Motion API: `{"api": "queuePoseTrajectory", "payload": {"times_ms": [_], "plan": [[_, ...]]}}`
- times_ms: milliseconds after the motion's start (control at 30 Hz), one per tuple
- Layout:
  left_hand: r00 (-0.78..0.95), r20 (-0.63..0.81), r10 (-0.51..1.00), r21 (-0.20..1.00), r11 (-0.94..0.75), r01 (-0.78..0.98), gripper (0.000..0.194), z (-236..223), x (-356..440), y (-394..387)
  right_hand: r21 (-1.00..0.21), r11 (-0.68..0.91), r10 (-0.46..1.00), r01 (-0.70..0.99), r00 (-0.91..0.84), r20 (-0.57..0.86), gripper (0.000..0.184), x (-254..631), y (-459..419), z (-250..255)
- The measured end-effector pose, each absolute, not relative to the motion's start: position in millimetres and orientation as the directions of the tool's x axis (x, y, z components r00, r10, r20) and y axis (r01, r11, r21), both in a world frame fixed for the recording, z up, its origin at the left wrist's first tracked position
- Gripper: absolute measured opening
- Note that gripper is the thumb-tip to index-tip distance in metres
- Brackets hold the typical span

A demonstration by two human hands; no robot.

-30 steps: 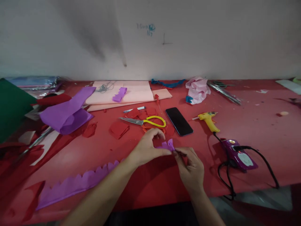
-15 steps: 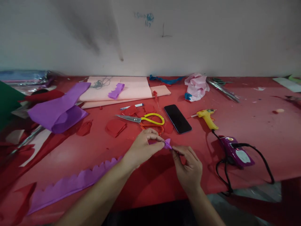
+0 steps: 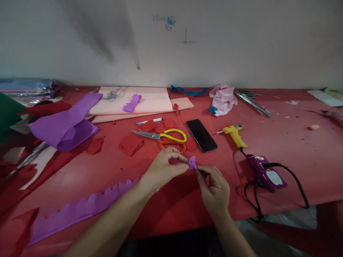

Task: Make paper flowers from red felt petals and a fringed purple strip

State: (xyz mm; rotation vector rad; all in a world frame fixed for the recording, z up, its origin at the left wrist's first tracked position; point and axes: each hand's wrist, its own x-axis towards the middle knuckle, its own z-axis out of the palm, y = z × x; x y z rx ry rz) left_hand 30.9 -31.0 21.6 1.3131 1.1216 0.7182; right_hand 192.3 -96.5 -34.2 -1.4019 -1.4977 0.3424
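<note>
A long purple paper strip (image 3: 89,205) with a scalloped edge lies across the table at the lower left and runs behind my left forearm. Between my hands, a small rolled purple paper flower (image 3: 192,162) sits at what looks like the strip's far end; the join is partly hidden by my left hand. With thumb and fingertips, my left hand (image 3: 167,166) pinches the purple paper from the left side. My right hand (image 3: 214,187) is closed, its thumb and finger gripping the base of the rolled flower. Anything deeper inside the right fingers is hidden.
Just beyond my hands lie yellow-and-orange-handled scissors (image 3: 173,135), red paper pieces (image 3: 131,144) and a phone (image 3: 202,135). A yellow glue gun (image 3: 234,135) and a purple power box (image 3: 268,173) with black cords are at the right. Folded purple paper (image 3: 57,126) is at left.
My left fingers have closed from a looser curve into a pinch on the purple paper. The rolled end has turned and looks more tightly wound. The view has shifted slightly.
</note>
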Motion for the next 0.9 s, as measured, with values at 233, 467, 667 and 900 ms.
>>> {"api": "queuePoseTrajectory", "payload": {"times_ms": [233,467,667,900], "plan": [[0.311,-0.219,0.925,0.964,0.157,0.214,0.006,20.3,33.9,-33.2,-0.726,0.322,0.850,0.608,0.152,0.504,0.014,190.2,-96.2,-30.6],[0.329,-0.212,0.920,0.966,0.147,0.212,0.004,19.5,34.8,-34.4,-0.732,0.322,0.854,0.600,0.149,0.498,0.014,191.3,-95.6,-31.4],[0.333,-0.246,0.910,0.965,0.197,0.175,0.004,21.8,32.6,-33.4,-0.743,0.305,0.864,0.596,0.154,0.478,0.010,191.8,-97.8,-31.4],[0.308,-0.198,0.931,0.972,0.146,0.184,0.008,22.5,29.6,-31.3,-0.736,0.325,0.857,0.594,0.144,0.495,0.011,190.5,-96.6,-30.3]]}}
